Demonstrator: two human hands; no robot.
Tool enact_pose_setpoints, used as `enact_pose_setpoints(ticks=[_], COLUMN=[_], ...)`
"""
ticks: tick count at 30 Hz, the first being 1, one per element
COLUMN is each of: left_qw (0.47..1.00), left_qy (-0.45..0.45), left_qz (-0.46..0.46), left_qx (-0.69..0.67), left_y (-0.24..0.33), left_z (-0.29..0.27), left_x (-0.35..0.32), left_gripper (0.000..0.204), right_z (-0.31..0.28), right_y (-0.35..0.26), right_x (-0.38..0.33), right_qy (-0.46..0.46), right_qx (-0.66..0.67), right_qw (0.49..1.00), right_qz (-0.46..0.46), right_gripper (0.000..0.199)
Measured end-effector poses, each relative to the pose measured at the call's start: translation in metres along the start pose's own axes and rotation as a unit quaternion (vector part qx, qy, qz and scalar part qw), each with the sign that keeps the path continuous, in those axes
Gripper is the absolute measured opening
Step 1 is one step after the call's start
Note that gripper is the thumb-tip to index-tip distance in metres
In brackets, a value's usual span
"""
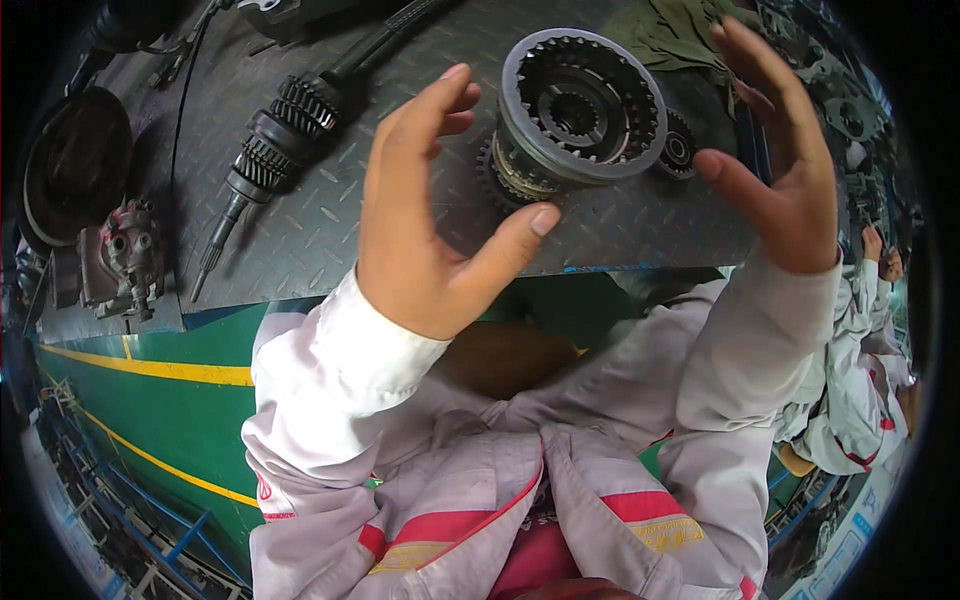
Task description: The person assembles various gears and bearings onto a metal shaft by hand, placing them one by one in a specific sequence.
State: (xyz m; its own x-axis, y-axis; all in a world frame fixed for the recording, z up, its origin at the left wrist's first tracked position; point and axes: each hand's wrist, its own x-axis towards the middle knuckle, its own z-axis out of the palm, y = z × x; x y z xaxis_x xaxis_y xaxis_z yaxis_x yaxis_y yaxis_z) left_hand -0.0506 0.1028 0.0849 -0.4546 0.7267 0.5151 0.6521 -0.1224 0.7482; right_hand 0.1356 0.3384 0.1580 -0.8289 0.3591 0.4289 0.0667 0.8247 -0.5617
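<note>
So the big round gear hub (575, 110) sits on the diamond-plate counter (330, 220), near its front edge. Left of the hub lies a long geared shaft (275, 140), and further left a small cast housing (120, 255) and a dark disc (75, 165). A small bearing (680, 148) rests just right of the hub, with a green rag (670, 35) behind. Left hand (425, 215) and right hand (775, 160) are both spread wide either side of the hub, holding nothing, nothing between them and it.

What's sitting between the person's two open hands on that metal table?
In the head view, a round toothed gear hub stands on the checker-plate table, between the left hand and the right hand, neither visibly touching it.
</note>
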Motion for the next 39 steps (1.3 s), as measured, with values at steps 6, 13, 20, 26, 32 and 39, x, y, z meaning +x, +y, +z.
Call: enact_pose_setpoints(ticks=[6,13,20,26,32,39], left_qw=[1.0,1.0,1.0,1.0,1.0,1.0], left_qy=[-0.016,-0.001,-0.002,0.009,0.015,0.03], left_qz=[-0.006,-0.015,-0.003,-0.01,-0.016,-0.001], left_qx=[0.002,0.013,0.012,0.019,0.015,0.005], left_y=[0.005,0.0,-0.001,-0.002,0.0,0.001], left_z=[-0.002,-0.003,0.0,-0.004,-0.01,-0.012], left_x=[-0.001,-0.003,-0.002,-0.003,-0.004,-0.002], left_gripper=[0.085,0.085,0.081,0.078,0.075,0.071], right_z=[-0.004,0.011,0.022,0.032,0.022,0.007], right_y=[0.099,0.109,0.094,0.087,0.113,0.089], right_x=[-0.062,-0.055,-0.024,0.0,-0.01,-0.016], right_qy=[-0.091,-0.093,-0.17,-0.22,-0.211,-0.092], right_qx=[-0.043,0.001,-0.298,-0.357,-0.313,-0.138], right_qw=[0.971,0.978,0.917,0.862,0.908,0.971], right_qz=[0.218,0.187,0.203,0.285,0.181,0.172], right_gripper=[0.085,0.063,0.041,0.046,0.042,0.039])
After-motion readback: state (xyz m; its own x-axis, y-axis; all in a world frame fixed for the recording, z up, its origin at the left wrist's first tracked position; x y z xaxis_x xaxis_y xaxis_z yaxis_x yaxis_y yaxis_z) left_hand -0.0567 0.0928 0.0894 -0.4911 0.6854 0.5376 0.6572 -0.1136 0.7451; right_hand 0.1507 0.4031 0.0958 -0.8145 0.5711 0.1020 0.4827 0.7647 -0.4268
